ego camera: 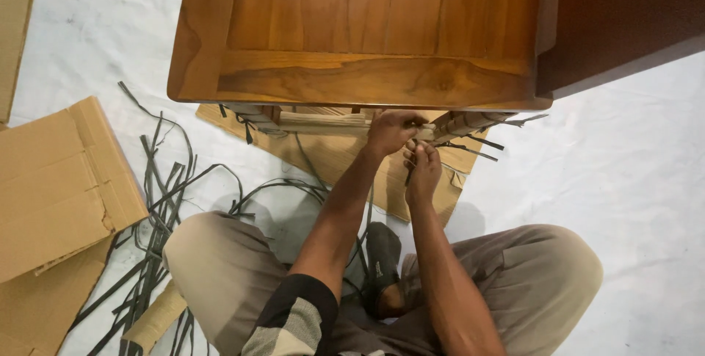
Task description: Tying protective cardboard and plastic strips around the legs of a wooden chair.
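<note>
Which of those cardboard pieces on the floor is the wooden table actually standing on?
The flat cardboard sheet under the table, just before both hands. The large folded pieces lie off at the left, clear of it.

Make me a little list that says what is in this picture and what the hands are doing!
Place: pale floor covering
Furniture: glossy brown wooden table top
Left hand: grip closed on a pale wrapped bar under the table edge
Right hand: pinching a thin dark strap end
Floor left: flattened brown cardboard sheets, tangle of dark cut straps
Person: seated cross-legged, tan trousers
</note>
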